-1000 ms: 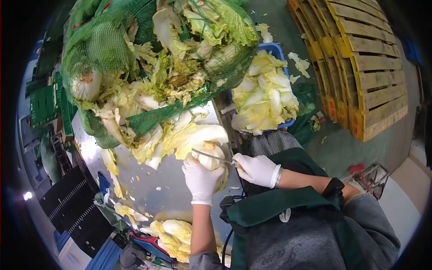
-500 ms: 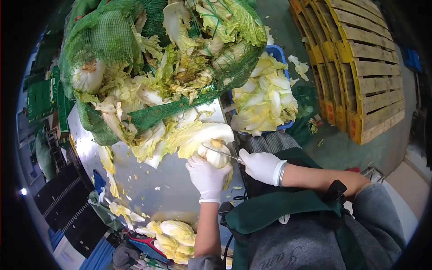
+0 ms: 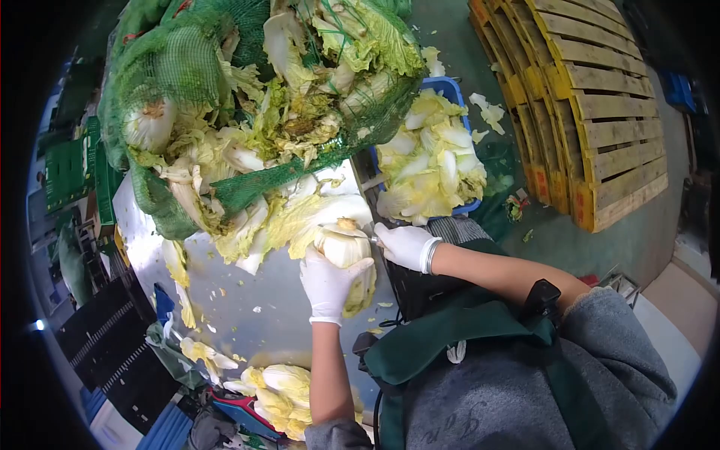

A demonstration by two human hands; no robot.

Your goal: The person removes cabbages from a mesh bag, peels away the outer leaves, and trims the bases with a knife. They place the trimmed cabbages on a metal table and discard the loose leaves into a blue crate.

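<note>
A napa cabbage (image 3: pixel 346 251) rests over the metal table with its root end facing away from me. My left hand (image 3: pixel 328 289), in a white glove, is wrapped round its near left side. In my gloved right hand (image 3: pixel 406 246) is a knife (image 3: pixel 373 239), its handle mostly hidden by the fingers. The blade reaches the cabbage just below the root end, and most of it is out of sight there. Loose pale cabbage leaves (image 3: pixel 300 225) lie right behind the cabbage, near my left fingers.
A green mesh sack (image 3: pixel 187 67) of cabbages and wilted leaves covers the far table. Beyond my right hand, a blue crate (image 3: pixel 455 88) holds trimmed leaves. Yellow-edged wooden pallets (image 3: pixel 615 135) are stacked at right. Several cabbages (image 3: pixel 281 397) lie at the near left.
The blade lay visibly across the root end; now it is mostly hidden at the cabbage's right side. The cabbage is tilted more upright, and the whole view has shifted slightly.
</note>
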